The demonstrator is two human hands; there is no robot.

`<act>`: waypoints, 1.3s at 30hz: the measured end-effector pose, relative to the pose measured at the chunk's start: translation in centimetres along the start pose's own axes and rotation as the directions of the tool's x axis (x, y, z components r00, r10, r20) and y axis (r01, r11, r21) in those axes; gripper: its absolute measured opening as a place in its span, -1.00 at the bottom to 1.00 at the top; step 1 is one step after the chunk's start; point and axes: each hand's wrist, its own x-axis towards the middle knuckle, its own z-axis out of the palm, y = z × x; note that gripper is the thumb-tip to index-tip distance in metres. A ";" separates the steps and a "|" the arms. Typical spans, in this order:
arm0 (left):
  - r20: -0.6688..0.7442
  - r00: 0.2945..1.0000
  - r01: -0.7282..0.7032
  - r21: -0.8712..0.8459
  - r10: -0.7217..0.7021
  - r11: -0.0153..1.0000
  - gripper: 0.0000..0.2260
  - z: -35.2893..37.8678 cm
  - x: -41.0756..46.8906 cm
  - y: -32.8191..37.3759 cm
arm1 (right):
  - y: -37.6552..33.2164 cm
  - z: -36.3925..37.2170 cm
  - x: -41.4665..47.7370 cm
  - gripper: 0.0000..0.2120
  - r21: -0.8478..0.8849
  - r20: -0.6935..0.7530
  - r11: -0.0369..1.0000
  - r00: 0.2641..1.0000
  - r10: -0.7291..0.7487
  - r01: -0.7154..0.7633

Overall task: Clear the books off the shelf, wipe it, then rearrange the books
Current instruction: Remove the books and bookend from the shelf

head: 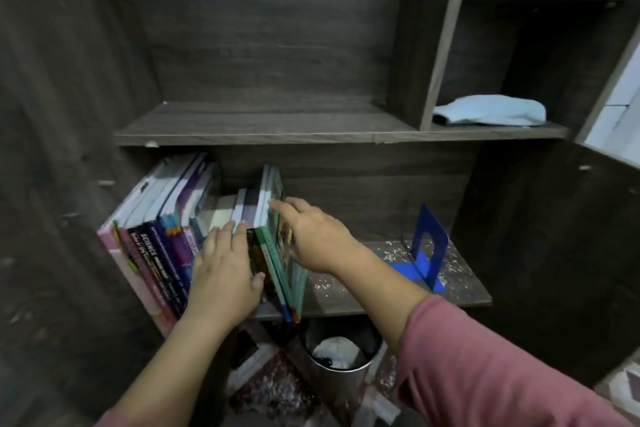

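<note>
Books (166, 239) are the whole business at this point, and both hands are on them. The left hand's fingers (221, 236) lie nearly straight over the top edges of the row, thumb against the spine of the thin green books (277, 253). The right hand's fingers (287, 206) are stretched flat against the outer cover of that same green bunch. So the left hand (225, 274) and right hand (318, 239) press the bunch between them rather than curling round it.

All the books stand on the lower shelf (363, 295), well to the left of the blue bookend (427, 246), leaning leftward. Between them and the bookend the board is strewn with pale specks (322, 284). Above and to the right of the bookend a light blue cloth (491, 111) lies folded in a side compartment, untouched. Below and left of the bookend a metal bin (343, 354) stands on the floor.

By my reckoning the task has barely begun. No book is off the shelf yet, the wiping is not started, and the rearranging waits on both.
</note>
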 end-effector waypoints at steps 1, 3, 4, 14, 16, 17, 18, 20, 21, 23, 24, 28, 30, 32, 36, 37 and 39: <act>0.005 1.000 0.005 0.000 -0.005 1.000 -0.20 0.0 0.1 -0.1 | -0.2 0.0 0.7 -0.26 -0.040 0.000 0.999 1.000 -0.016 0.016; 0.013 1.000 0.019 0.001 -0.019 1.000 -0.20 0.0 0.2 -0.3 | -0.6 0.0 1.8 -0.27 -0.122 0.013 0.991 0.999 -0.046 0.048; 0.019 0.999 0.026 0.003 -0.026 1.000 -0.20 0.0 0.2 -0.3 | -0.7 0.1 2.2 -0.30 -0.160 0.027 0.985 0.998 -0.064 0.067; 0.113 0.992 0.059 -0.083 -0.049 0.995 -0.18 0.8 -1.3 0.0 | 0.3 0.5 4.1 -0.66 -0.504 0.050 0.806 0.943 -0.330 0.309; 0.146 0.989 0.051 -0.110 -0.034 0.993 -0.18 1.0 -1.7 0.6 | 1.0 0.0 4.0 -0.70 -0.576 0.099 0.748 0.937 -0.336 0.329; 0.163 0.986 0.050 -0.133 -0.028 0.990 -0.18 1.2 -1.9 0.9 | 1.4 -0.2 3.8 -0.71 -0.590 0.101 0.734 0.932 -0.348 0.338; 0.184 0.983 0.052 -0.164 -0.021 0.985 -0.18 1.3 -2.0 1.3 | 1.9 -0.6 3.5 -0.71 -0.588 0.078 0.733 0.927 -0.368 0.341; 0.220 0.976 0.055 -0.237 -0.002 0.970 -0.19 1.3 -2.2 2.0 | 3.0 -1.4 2.7 -0.74 -0.587 -0.064 0.748 0.903 -0.425 0.311; 0.220 0.975 0.047 -0.274 0.015 0.960 -0.20 1.2 -2.3 2.3 | 3.6 -2.0 2.1 -0.75 -0.575 -0.144 0.764 0.883 -0.446 0.292; 0.186 0.982 0.029 -0.320 0.033 0.947 -0.22 1.0 -2.2 2.8 | 4.8 -3.1 0.6 -0.74 -0.526 -0.318 0.814 0.831 -0.457 0.246; 0.156 0.987 0.025 -0.323 0.027 0.946 -0.23 0.8 -2.1 2.9 | 5.3 -3.6 -0.4 -0.78 -0.489 -0.407 0.843 0.796 -0.447 0.223; -0.027 0.996 0.074 -0.191 -0.081 0.979 -0.47 -1.2 -1.4 2.7 | 6.6 -5.7 -5.9 -0.72 -0.239 -0.660 0.965 0.712 -0.241 0.105; -0.048 0.997 0.050 -0.063 -0.053 0.997 -0.65 -2.6 -0.9 3.1 | 6.6 -6.9 -9.3 -0.69 -0.134 -0.658 0.991 0.746 -0.101 0.016; -0.004 0.999 -0.036 0.006 0.036 0.999 -0.74 -3.7 -0.6 4.3 | 6.7 -8.1 -12.2 -0.74 -0.089 -0.536 0.983 0.840 0.088 -0.160; 0.076 0.967 -0.246 0.050 0.241 0.968 -0.79 -3.8 -1.1 8.9 | 7.1 -8.7 -17.2 -0.80 -0.367 -0.265 0.871 0.934 0.239 -0.327; 0.091 0.952 -0.299 0.072 0.293 0.951 -0.80 -3.6 -1.4 10.2 | 7.0 -8.4 -18.3 -0.77 -0.378 -0.206 0.867 0.943 0.261 -0.323; 0.123 0.915 -0.397 0.097 0.384 0.913 -0.79 -3.1 -2.2 12.8 | 7.2 -7.8 -20.2 -0.71 -0.357 -0.078 0.868 0.937 0.339 -0.344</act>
